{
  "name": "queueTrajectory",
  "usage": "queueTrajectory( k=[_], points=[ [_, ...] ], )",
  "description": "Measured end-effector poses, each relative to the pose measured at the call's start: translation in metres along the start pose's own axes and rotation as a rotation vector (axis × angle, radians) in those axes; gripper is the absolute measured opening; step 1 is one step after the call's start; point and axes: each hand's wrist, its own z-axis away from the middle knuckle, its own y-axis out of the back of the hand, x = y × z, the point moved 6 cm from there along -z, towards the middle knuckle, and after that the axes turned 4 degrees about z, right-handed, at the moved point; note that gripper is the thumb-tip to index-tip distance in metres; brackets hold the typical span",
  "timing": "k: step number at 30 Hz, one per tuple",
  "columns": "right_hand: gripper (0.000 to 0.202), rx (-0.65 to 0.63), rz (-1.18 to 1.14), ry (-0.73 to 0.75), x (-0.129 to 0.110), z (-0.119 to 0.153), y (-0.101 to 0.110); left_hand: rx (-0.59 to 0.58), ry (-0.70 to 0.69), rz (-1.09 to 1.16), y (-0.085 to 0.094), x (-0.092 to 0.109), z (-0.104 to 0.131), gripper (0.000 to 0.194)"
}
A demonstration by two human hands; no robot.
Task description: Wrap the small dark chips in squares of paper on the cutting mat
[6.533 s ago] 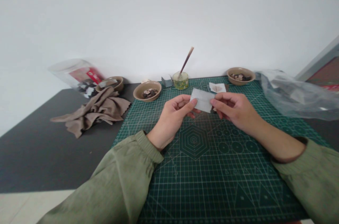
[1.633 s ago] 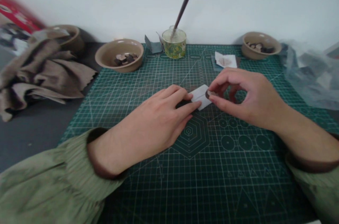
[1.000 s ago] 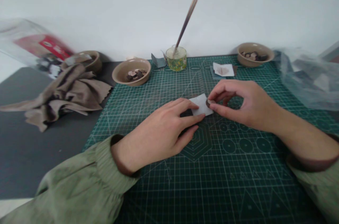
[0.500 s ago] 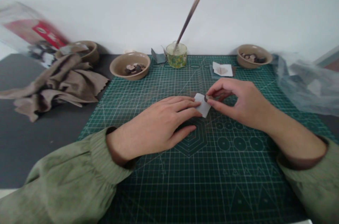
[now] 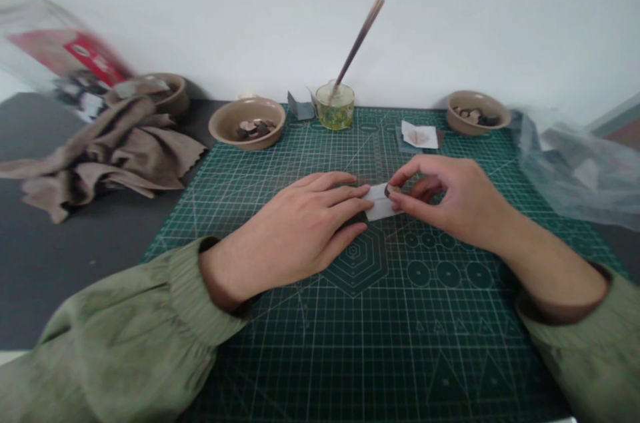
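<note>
A small folded piece of white paper (image 5: 379, 208) lies on the green cutting mat (image 5: 280, 356), with a crease across it. My left hand (image 5: 313, 226) rests flat, fingers stretched out, its fingertips touching the paper's left edge. Between thumb and index finger, my right hand (image 5: 445, 193) pinches a small dark brown piece (image 5: 388, 190) at the paper's right part. The fingertips hide most of that piece, and I cannot tell its material.
Brown bowls with small dark and pinkish pieces stand at the back left (image 5: 247, 123) and back right (image 5: 477, 113). Between them are a glass jar (image 5: 335, 110) holding thin sticks and folded papers (image 5: 420, 135). A brown cloth (image 5: 115, 156) lies left, a clear plastic bag (image 5: 580, 170) right.
The white paper now shows wider and lies at a flatter angle, its crease visible. My right hand and the dark piece have shifted slightly toward me; my left fingers have moved a little left.
</note>
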Motion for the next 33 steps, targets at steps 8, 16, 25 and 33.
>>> queueTrajectory(
  k=[8,16,25,33],
  points=[
    [0.015,0.037,0.018,0.075,-0.0045,-0.0008,0.0002,-0.055,-0.009,-0.012,-0.0031,0.0024,0.0021,0.051],
    [0.009,0.01,0.231,0.193,-0.0014,-0.0022,-0.0051,-0.062,-0.008,-0.054,-0.0026,0.0045,0.0052,0.05],
    [0.007,0.037,0.258,0.183,-0.0034,-0.0039,-0.0082,-0.058,0.007,-0.007,-0.0032,0.0038,0.0075,0.055],
    [0.008,0.039,0.254,0.183,-0.0027,-0.0035,-0.0098,-0.052,0.001,-0.003,-0.0035,0.005,0.0086,0.055]
  ],
)
